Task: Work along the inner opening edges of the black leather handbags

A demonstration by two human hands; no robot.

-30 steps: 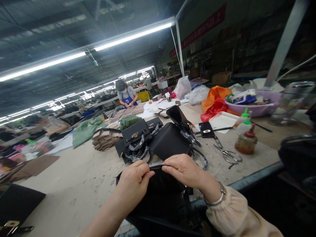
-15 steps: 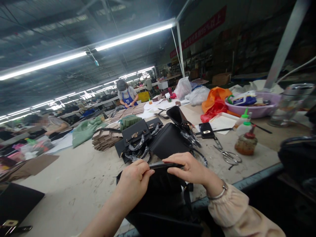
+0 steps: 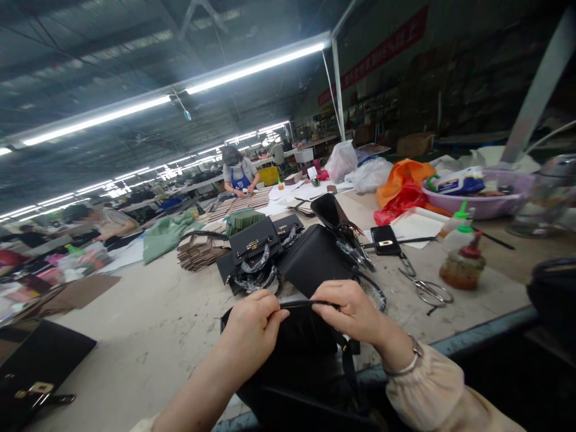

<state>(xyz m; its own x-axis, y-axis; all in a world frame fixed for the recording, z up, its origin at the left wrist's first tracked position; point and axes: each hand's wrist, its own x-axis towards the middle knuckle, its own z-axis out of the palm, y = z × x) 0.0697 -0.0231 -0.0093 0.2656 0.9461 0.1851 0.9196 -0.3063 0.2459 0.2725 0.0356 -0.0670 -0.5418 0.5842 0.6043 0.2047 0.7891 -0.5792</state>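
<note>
A black handbag stands at the near edge of the worktable, its dark inside facing me. My left hand pinches the bag's top rim left of its middle, thumb against fingers. Further right along the same rim, my right hand grips the edge between thumb and fingers. A short stretch of rim shows between the two hands. A strap with a small gold ring hangs at the bag's right side. Just beyond lie several black handbags, their handles wrapped in clear plastic.
Scissors, a glue bottle with a red tip and a black flap piece lie right. Behind them is a purple basin. Another black bag sits left, and stacked brown pieces lie beyond. A co-worker stands across the table.
The view has shifted, so the table's contents appear further right. My right hand's fingers have closed more tightly on the bag's rim; my left hand keeps its pinch.
</note>
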